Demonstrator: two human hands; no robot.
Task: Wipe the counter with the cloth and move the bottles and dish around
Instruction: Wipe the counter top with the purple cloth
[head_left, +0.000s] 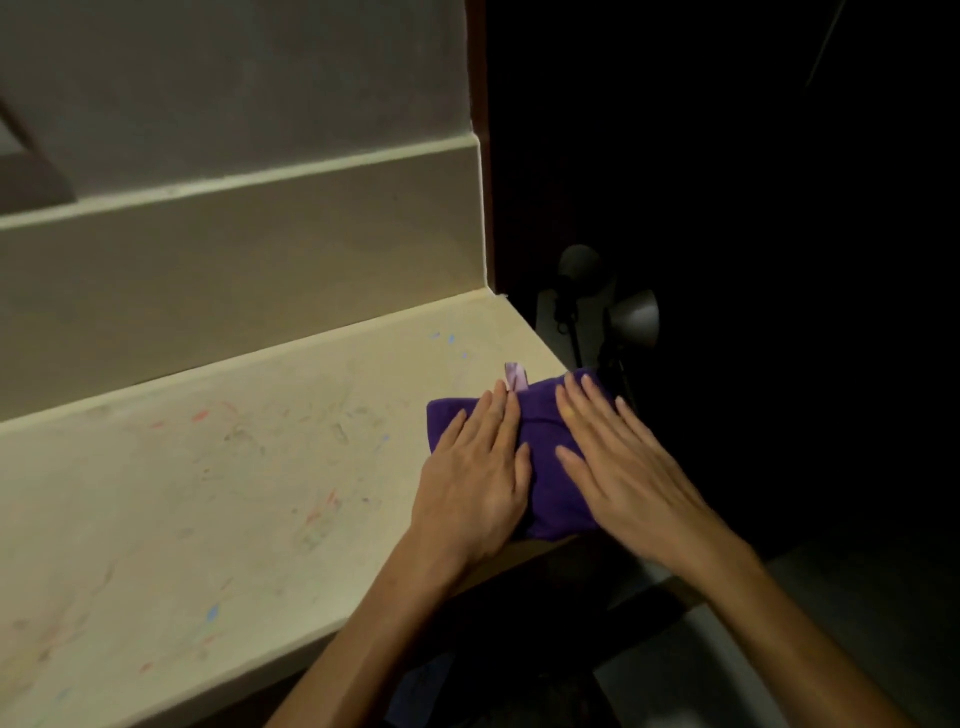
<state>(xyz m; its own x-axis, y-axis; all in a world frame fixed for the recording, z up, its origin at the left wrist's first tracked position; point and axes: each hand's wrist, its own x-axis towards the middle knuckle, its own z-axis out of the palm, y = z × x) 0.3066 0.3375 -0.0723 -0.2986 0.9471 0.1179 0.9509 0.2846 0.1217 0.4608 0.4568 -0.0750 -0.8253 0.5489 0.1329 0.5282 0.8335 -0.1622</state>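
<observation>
A folded purple cloth (545, 441) with a pale tag lies at the right end of the cream counter (234, 493), close to its front and right edges. My left hand (478, 478) presses flat on the cloth's left part, fingers together and extended. My right hand (618, 457) lies flat on its right part, fingers slightly spread. Neither hand grips the cloth. No bottles or dish are in view.
The counter bears faint coloured marks and scuffs. A low backsplash ledge (234, 291) and wall run behind it. Past the counter's right edge, in the dark, stand two small lamp heads (631, 317) on thin stems. Floor shows at lower right.
</observation>
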